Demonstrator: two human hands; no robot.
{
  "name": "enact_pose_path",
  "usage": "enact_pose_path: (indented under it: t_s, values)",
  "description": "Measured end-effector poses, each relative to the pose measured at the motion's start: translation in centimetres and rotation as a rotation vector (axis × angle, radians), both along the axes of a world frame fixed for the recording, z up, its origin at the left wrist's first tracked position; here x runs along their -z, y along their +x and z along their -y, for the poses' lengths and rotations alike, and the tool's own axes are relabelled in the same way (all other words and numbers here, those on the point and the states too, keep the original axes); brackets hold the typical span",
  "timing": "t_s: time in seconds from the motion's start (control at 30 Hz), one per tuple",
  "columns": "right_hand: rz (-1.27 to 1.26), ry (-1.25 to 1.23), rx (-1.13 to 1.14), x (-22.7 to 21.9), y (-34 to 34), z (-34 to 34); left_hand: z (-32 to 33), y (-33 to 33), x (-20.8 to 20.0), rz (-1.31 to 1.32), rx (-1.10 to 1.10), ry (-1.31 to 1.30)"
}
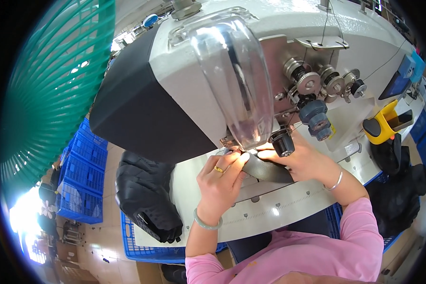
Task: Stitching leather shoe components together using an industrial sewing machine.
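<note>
Looming nearest at twelve o'clock, the sewing machine [182, 78] overhung a grey piece of material [266, 170] off centre toward four o'clock, pinched by the left hand [220, 179] and pressed by the right hand [308, 162], apparently positioned for stitching, the next move likely needing smooth guiding.

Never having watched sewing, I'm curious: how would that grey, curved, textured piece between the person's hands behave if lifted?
The grey, curved, textured piece would probably feel light, as it looks thin. It likely bends rather than snaps, since it bows smoothly between the left hand and right hand. Its fine texture may keep it from slipping much.
</note>
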State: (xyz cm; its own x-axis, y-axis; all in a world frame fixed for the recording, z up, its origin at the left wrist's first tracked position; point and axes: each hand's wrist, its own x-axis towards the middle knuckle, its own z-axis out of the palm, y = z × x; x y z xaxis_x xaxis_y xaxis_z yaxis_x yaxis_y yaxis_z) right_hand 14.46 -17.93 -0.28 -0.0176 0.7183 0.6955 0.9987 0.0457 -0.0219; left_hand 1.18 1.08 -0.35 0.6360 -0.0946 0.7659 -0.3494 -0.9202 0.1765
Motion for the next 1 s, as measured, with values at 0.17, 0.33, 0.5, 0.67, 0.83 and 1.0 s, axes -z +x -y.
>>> enact_pose_path:
  t_s: [0.17,0.33,0.5,0.67,0.83,1.0]
  values:
    - [0.050,0.343,0.160,-2.3,-0.2,6.4,0.9,0.1,0.1,0.032,-0.041,0.040]
    - [-0.370,0.818,0.630,-3.1,0.1,12.2,1.4,1.3,-0.1,0.116,-0.067,0.130]
    - [-0.488,0.808,0.689,-3.6,2.0,14.3,1.4,1.1,0.4,0.112,-0.048,0.136]
    - [-0.364,0.869,0.695,-3.2,3.0,14.3,1.4,1.0,0.4,0.130,-0.042,0.140]
    - [-0.359,0.891,0.632,-3.1,3.0,14.2,1.5,0.8,0.2,0.070,-0.030,0.112]
    - [-0.428,0.940,0.600,-3.4,2.8,14.1,1.5,0.8,0.2,0.089,-0.026,0.109]
